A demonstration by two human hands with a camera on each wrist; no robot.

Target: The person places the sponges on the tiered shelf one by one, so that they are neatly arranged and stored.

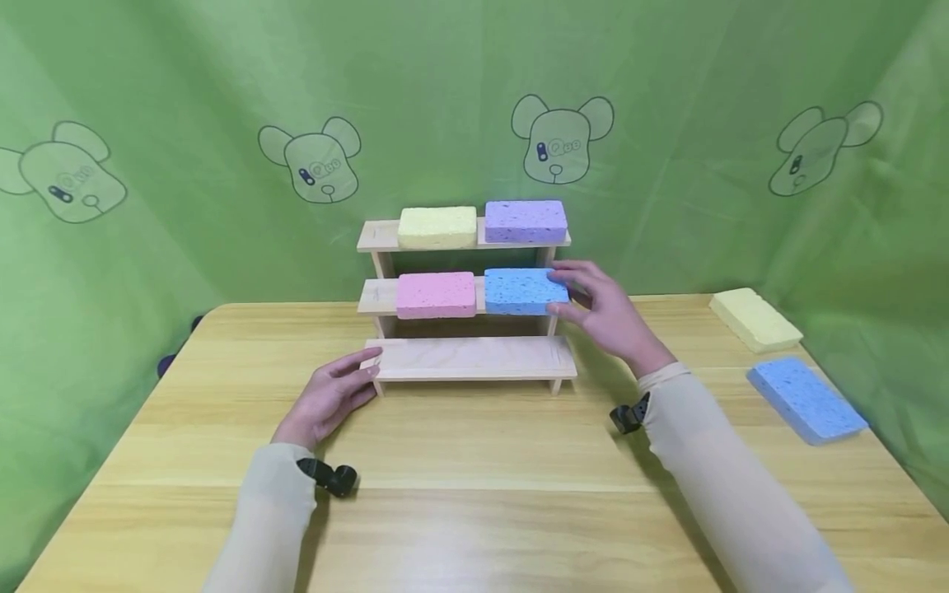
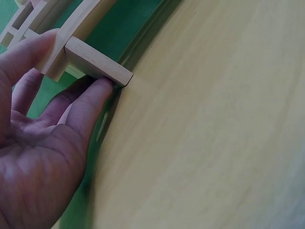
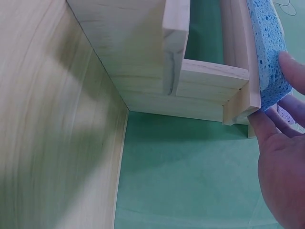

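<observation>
The person's left hand [image 1: 331, 401] is gripping the left end of the lowest tier of a pale, three-tier wooden stand [image 1: 474, 360], with the thumb pressing near the upper surface and the other fingers curling beside the leg. The right hand [image 1: 611, 317] is holding the right end of a blue, rectangular porous sponge [image 1: 519, 290] between thumb and fingers, and that sponge is lying flat on the middle tier's right side.

Just left of it, a pink rectangular sponge [image 1: 436, 295] is resting on the same tier. Above, on the top tier, a pale yellow rectangular sponge [image 1: 437, 228] is lying just beside a purple rectangular sponge [image 1: 525, 221], which is sitting at the right end.

Well apart, on the right side of the light wood-grain tabletop [image 1: 474, 502], a second pale yellow sponge [image 1: 754, 319] and a second blue sponge [image 1: 806, 400] are lying near each other. Behind everything, a green cloth backdrop [image 1: 437, 74] printed with bear-head outlines is hanging.
</observation>
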